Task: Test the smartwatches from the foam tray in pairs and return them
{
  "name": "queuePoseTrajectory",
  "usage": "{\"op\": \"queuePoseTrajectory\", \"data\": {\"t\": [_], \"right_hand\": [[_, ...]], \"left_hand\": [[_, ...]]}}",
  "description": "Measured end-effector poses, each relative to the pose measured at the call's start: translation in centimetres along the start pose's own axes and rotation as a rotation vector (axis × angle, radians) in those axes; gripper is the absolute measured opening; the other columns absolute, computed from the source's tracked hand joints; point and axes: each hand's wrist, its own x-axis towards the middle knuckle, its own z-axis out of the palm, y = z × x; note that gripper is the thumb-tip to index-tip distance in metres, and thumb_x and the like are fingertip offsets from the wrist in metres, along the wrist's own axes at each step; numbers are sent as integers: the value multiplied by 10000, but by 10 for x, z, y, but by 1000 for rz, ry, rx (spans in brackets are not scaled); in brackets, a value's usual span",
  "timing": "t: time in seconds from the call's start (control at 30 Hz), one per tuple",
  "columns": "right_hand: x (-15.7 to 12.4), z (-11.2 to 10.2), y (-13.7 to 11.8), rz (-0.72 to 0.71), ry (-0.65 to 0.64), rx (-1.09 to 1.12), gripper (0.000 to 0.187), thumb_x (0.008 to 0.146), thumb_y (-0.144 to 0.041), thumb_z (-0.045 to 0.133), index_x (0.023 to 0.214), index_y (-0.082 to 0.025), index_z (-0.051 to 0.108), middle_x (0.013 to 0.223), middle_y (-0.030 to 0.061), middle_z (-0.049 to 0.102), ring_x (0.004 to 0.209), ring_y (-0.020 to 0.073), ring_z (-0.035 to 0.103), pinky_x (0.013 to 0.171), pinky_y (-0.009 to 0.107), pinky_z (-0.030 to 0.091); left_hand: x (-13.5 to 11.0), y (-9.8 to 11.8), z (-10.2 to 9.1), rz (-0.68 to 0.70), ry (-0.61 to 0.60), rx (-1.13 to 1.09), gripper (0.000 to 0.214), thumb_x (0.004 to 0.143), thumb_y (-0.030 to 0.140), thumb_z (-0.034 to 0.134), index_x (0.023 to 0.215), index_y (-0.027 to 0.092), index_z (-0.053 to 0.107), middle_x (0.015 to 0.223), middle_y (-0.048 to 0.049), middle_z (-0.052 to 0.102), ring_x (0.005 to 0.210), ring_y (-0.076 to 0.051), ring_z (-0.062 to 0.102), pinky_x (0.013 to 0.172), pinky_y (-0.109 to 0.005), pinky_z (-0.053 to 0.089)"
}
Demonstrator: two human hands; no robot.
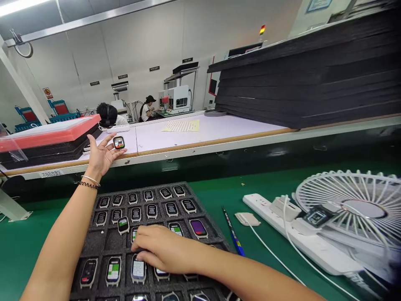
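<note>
My left hand [102,158] is raised at the edge of the shelf, palm up with the thumb spread. A smartwatch [119,143] without a strap, its screen lit, is held at its fingers. My right hand [158,247] reaches over a black foam tray [99,246], fingers curled at a smartwatch [134,233] that they partly cover. Beside it, a smartwatch with a green and white screen [123,225] lies tilted across a slot's edge. Several more watches sit in the tray's slots, one with a purple screen [198,228]. My right hand and forearm hide some of them.
A blue pen [234,234], a white charging pad [247,219] and a white power strip [300,236] lie right of the tray, near a white fan [351,200]. Black foam trays [300,79] are stacked on the shelf [150,140]. Two people sit beyond it.
</note>
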Motion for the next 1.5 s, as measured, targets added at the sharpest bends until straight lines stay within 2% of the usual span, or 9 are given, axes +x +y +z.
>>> {"op": "queuePoseTrajectory", "data": {"t": [0.17,0.33,0.53,0.73,0.9,1.07,1.37,1.5], "right_hand": [[1,3,3,-55,-14,-137,78,986,-189,702,1049,-161,737,969,65,655,874,203,643,849,310,502],[-3,6,6,-113,27,-199,105,1021,-259,669,1048,-188,743,1041,72,650,926,207,616,885,318,461],[-6,7,4,-126,4,-157,217,1026,-343,661,1106,-158,739,1157,113,649,1051,255,593,978,367,435],[-8,7,6,-139,7,-63,201,1036,-304,642,1122,-142,722,1162,122,646,1057,258,586,984,388,438],[-9,7,7,-143,22,-28,213,1056,-314,602,1128,-146,710,1172,127,641,1076,254,584,993,405,438],[-9,8,8,-136,23,-7,274,1088,-364,528,1127,-163,709,1161,124,647,1064,256,595,986,414,450],[-8,5,6,-108,-28,-65,202,1054,-321,611,1135,-163,707,1151,113,651,1049,236,590,985,388,454],[-8,7,7,-98,-38,-90,216,1059,-345,605,1129,-171,712,1149,111,655,1043,232,594,984,383,453]], "left_hand": [[1,-1,0,6,-9,-4,977,880,839,89,1242,136,663,1071,-177,697,884,-267,726,850,-426,616],[3,-5,-4,6,-27,-27,1013,849,872,95,1237,145,684,981,-161,689,877,-264,715,845,-417,614],[3,-9,-4,-7,-35,-83,1014,876,843,79,1236,135,709,944,-167,701,870,-293,705,830,-424,604],[2,-10,-3,-46,-45,-101,998,907,808,63,1270,128,697,927,-156,696,945,-328,704,826,-423,589],[1,-12,-5,-32,-94,-112,917,945,769,134,1247,117,703,941,-153,706,1039,-359,680,864,-449,573],[1,-12,-6,-38,-98,-124,932,925,801,144,1199,122,722,1076,-170,714,1127,-381,642,894,-460,555],[0,-10,-4,-53,-93,-149,963,900,829,139,1188,114,717,1105,-188,702,1146,-411,621,895,-496,556],[2,-8,-3,-74,-48,-175,1032,868,859,88,1212,105,702,1068,-195,690,1116,-403,630,858,-500,578]]}}
